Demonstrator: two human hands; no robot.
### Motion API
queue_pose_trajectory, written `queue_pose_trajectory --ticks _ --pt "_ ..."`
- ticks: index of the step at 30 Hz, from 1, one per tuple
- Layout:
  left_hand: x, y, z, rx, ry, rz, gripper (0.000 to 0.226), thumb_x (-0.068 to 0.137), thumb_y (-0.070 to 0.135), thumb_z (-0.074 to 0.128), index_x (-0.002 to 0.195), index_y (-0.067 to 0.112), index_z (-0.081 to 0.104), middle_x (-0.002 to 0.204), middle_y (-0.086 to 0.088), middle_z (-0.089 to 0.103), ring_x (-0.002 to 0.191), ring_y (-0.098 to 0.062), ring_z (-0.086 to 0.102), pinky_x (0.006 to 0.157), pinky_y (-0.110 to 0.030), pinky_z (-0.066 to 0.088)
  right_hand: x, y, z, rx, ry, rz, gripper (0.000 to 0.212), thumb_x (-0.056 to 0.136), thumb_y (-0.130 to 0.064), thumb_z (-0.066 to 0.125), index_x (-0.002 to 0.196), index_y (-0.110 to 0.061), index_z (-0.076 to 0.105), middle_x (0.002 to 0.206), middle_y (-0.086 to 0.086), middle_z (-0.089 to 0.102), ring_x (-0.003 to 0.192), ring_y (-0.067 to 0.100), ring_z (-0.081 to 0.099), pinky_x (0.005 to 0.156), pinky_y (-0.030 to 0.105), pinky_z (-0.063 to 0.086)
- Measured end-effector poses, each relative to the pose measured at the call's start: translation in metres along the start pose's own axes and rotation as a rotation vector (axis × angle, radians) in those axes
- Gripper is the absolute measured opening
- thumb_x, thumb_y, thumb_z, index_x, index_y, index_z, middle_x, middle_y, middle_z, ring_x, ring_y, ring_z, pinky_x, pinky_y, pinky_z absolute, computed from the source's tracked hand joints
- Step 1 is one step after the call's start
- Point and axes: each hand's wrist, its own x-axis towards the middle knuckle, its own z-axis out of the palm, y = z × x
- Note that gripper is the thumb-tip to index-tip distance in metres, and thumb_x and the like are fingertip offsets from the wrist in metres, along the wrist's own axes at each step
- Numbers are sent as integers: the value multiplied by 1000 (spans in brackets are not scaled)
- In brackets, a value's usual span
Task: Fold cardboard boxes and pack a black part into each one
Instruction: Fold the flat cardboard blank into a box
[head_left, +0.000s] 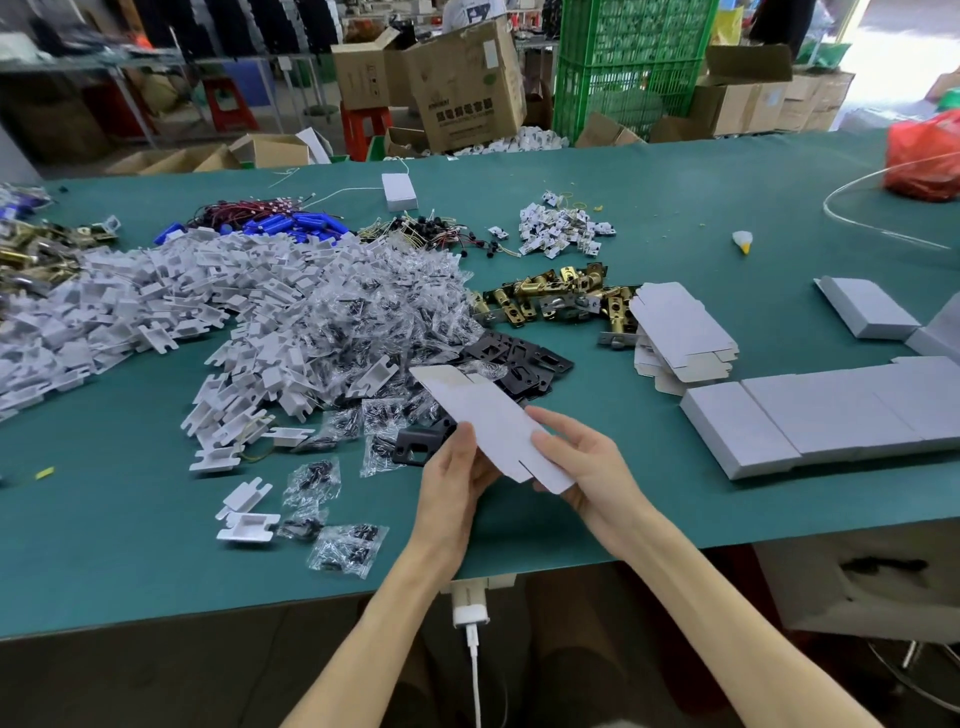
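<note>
Flat box held tilted above surface, gripped at its lower edge by curled left hand, pinched at its near corner by right hand, black part just left of left hand, folded boxes ranged right of right hand.

We count two hands, left hand and right hand, one flat box blank between them, one small white box at upper centre, one red bag at upper right, and two red stools along the top.
</note>
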Motion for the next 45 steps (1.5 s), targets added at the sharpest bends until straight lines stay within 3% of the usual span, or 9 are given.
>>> queue_pose_trajectory --ticks 8,13,19,23,26,31,38,41,45 --pt "-1 5 -3 -104 -107 -64 80 66 89 69 110 24 80 121 -18 73 100 -35 65 81 -47 55 -3 12 10 -203 -131 -9 32 98 -29 69 128 -20 64 110 9 77 93 25 73 76 32 58" --pt "2 6 -7 -164 -51 -95 85 76 82 66 127 14 68 124 -18 72 116 -34 69 97 -47 56 -4 19 16 -495 -75 -174 26 97 -34 70 122 -31 67 119 -16 69 106 6 64 91 18 50" --pt "6 4 -13 -215 0 -174 89 88 74 44 150 10 47 136 -24 66 129 -36 63 114 -60 43 -14 23 11 -627 -260 -178 75 76 -65 72 143 -38 51 139 -15 48 125 -7 47 100 11 42" --pt "5 5 -12 -209 5 -172 91 85 72 51 145 3 50 133 -22 68 125 -32 66 103 -45 54 -17 31 17 -693 -107 -369 66 80 -38 86 140 -26 60 136 -12 46 135 1 42 114 23 37" --pt "6 2 -11 -211 25 -134 76 85 63 59 124 -3 56 122 -24 71 114 -33 71 89 -38 61 -19 34 19 -791 94 -613 35 94 -11 72 128 -15 71 125 -5 61 123 8 56 107 32 47" --pt "7 -1 -11 -148 15 -104 60 89 57 60 110 1 59 111 -23 71 106 -32 72 94 -39 61 -28 32 18 -1130 123 -834 36 94 0 67 130 -5 68 116 5 73 105 21 67 93 34 56" --pt "7 -3 -9 -63 -45 -43 63 79 68 76 96 7 68 98 -15 73 95 -26 72 94 -41 57 -35 15 20 -1246 151 -804 31 92 -2 69 122 -6 69 78 7 70 61 24 62 59 44 56" --pt "8 -5 -8 -33 -32 -38 83 69 74 80 105 2 60 97 -12 73 96 -26 72 93 -39 59 -36 12 21 -1246 154 -783 28 91 -3 71 119 -6 72 82 6 73 62 23 65 59 42 58" --pt "11 -6 -7 10 -32 -61 62 77 70 72 93 11 63 93 -12 75 91 -25 73 88 -35 61 -35 11 24 -1263 162 -786 22 92 -4 67 113 -6 74 82 6 73 62 25 65 59 44 57"
